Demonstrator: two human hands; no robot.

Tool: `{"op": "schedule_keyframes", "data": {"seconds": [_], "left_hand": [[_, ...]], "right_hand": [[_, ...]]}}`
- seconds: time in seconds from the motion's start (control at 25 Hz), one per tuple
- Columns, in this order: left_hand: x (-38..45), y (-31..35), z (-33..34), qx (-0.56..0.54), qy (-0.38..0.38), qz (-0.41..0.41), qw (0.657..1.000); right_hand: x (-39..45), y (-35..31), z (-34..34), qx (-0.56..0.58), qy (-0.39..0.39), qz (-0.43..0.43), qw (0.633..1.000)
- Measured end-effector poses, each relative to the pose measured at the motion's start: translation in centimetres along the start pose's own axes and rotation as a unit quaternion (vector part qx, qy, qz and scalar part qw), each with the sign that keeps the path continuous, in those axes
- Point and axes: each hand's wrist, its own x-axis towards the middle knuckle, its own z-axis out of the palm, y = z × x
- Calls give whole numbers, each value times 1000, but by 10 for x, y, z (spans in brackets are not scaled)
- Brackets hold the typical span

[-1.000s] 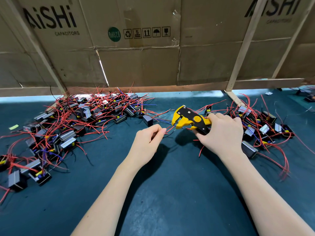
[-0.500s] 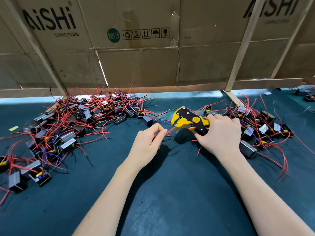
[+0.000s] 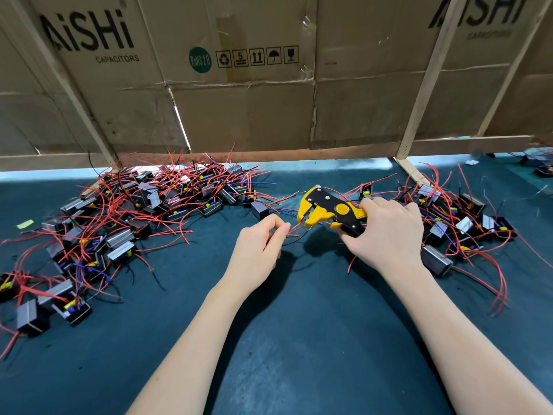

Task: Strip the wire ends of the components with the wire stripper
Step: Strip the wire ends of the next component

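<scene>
Left pile (image 3: pixel 143 211): unstripped components, light, tangled.
Left hand (image 3: pixel 260 250): pinches thin, limp red wire (image 3: pixel 294 229) near its end.
Wire stripper (image 3: pixel 329 212): rigid; right hand (image 3: pixel 389 235) grips handles.
Right pile (image 3: pixel 457 223): crowds hand.
Mat (image 3: pixel 299 339): open room nearside.

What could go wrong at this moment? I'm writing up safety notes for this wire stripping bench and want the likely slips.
1. The left hand pinches the red wire close to the wire stripper, so a squeeze by the right hand might nip a fingertip.
2. Other loose wires lie beside the stripper's mouth; one could be caught along with the intended wire.
3. The component on the wire may get tugged across the table.
</scene>
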Motion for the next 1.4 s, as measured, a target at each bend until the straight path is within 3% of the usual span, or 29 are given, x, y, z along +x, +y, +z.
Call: {"op": "schedule_keyframes", "data": {"seconds": [0.52,0.6,0.72,0.88,1.0,1.08,1.12,1.2,1.28,1.36,1.4], "left_hand": [[-2,5,-1,-14,-11,-7,1000],[-2,9,-5,26,-5,19,999],[-2,5,-23,170,-6,69,983],[2,-4,-40,272,-21,22,962],[-1,0,-27,172,10,40,984],[-4,12,-14,11,-84,29,996],[-5,13,-11,-18,-112,39,993],[2,9,-20,25,-31,74,996],[9,0,-42,76,174,65,980],[9,-14,-65,153,323,-18,934],[8,-21,-75,208,346,-84,911]], "right_hand": [[1,-2,-1,19,-16,54,998],[1,0,0,14,11,41,999],[3,6,2,14,30,67,997],[4,12,0,50,50,103,992],[4,11,-2,67,46,115,990],[5,11,-5,92,48,129,986],[6,11,-7,108,52,134,984],[7,11,-11,142,64,152,976],[7,12,-15,201,85,182,959],[8,11,-19,306,96,180,930],[9,11,-21,381,79,160,907]]}}
